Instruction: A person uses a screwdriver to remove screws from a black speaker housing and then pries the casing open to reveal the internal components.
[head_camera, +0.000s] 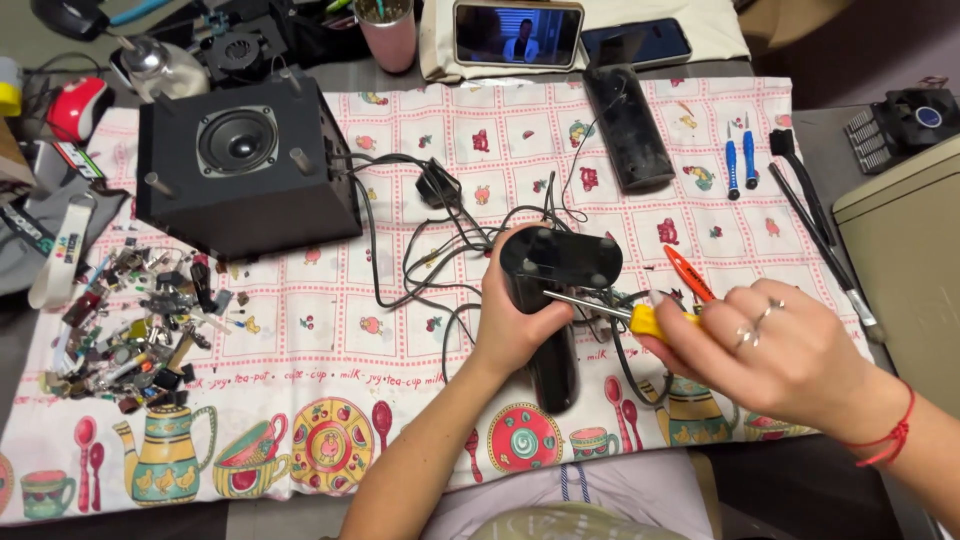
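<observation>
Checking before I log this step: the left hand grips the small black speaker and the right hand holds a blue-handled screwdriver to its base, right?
Not quite. In the head view the screwdriver in the right hand has a yellow handle, not blue; the blue-handled ones lie unused on the cloth. The left hand does grip the small black speaker.

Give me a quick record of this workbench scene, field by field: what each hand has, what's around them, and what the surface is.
Left hand: left hand grips a small black speaker, its base turned up
Right hand: right hand holds a yellow-handled screwdriver, tip at the speaker's base
Beside the hands: orange-handled tool; tangle of black wires
Upper left: large black speaker box with its cone facing up
Far left: pile of small electronic parts
Upper right: second black speaker lying flat; two blue screwdrivers
Surface: patterned tablecloth
</observation>
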